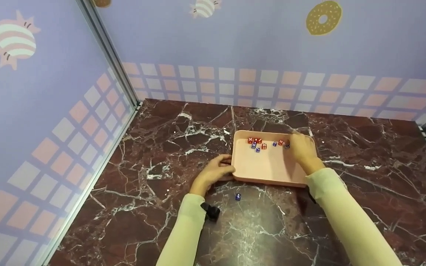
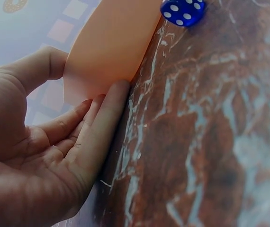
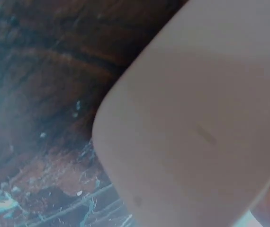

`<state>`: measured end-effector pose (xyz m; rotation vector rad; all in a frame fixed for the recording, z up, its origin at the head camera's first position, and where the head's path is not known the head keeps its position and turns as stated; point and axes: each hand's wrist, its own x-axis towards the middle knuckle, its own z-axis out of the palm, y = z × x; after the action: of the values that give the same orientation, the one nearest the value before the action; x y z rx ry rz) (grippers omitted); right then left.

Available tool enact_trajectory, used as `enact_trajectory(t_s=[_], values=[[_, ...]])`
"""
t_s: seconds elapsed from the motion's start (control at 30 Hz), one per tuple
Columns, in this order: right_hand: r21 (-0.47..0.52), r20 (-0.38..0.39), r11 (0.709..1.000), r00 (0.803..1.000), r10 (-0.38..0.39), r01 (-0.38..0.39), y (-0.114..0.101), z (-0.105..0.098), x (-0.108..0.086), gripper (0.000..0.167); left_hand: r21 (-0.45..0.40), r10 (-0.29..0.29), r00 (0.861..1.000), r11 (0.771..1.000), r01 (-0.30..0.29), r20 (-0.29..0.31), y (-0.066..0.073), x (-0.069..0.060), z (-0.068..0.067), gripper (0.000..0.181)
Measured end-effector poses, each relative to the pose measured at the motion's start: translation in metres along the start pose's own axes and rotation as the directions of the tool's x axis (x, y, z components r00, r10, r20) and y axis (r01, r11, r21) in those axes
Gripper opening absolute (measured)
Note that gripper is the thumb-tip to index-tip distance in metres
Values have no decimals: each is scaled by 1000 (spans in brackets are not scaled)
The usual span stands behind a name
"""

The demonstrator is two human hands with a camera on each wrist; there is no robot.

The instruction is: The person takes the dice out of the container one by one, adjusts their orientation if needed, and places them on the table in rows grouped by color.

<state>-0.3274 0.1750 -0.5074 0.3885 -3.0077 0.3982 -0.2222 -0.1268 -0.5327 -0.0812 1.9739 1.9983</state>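
A shallow peach tray [image 1: 264, 164] lies on the marbled table. My left hand [image 1: 215, 171] holds the tray's left side near its front corner; in the left wrist view its thumb touches the rim and its fingers lie along the outer wall. My right hand [image 1: 303, 149] reaches down inside the tray at the back right, close beside a blue die [image 1: 287, 146]. Its fingertips are hidden. Several red dice [image 1: 264, 146] and blue dice [image 1: 257, 150] sit along the tray's back. One blue die [image 1: 238, 197] lies on the table before the tray, also seen large in the left wrist view [image 2: 183, 11].
The dark red marbled table [image 1: 154, 207] extends around the tray. Patterned panels [image 1: 213, 44] stand behind it and on the left, joined by a metal post [image 1: 111, 51]. A black wrist strap [image 1: 211, 211] sits on the left sleeve.
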Motion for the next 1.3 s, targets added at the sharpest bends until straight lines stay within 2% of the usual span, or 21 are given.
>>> enact_trajectory(t_s=[0.13,0.27,0.43,0.7,0.93,1.1,1.2,1.3], values=[[-32,9,999,1000,-6,6,-2,-1,-2,19,31,20,1000,999,-20,-5,-3,-1,-1,63],[-51,53,997,997,-53,56,-5,-3,-4,16,50,20,1000,999,-19,-9,-7,-3,-2,63],[33,106,996,990,-91,88,-8,-2,-12,10,91,28,999,995,-26,-18,-12,-7,-3,64],[141,127,979,979,-162,144,-6,3,-27,13,116,35,999,993,-32,-24,-16,-9,-3,64],[140,42,959,966,-254,246,-8,8,-38,16,63,16,1000,998,-14,-25,-20,-11,-3,63],[139,35,969,977,-212,206,-8,4,-44,3,3,-5,1000,1000,5,5,-14,-8,-1,65],[146,-6,970,981,-195,194,-15,-5,-49,12,5,5,1000,1000,-5,19,-7,-6,-1,65],[175,-63,954,970,-237,244,-29,-14,-54,18,8,7,1000,1000,-7,19,-3,-4,-1,64]])
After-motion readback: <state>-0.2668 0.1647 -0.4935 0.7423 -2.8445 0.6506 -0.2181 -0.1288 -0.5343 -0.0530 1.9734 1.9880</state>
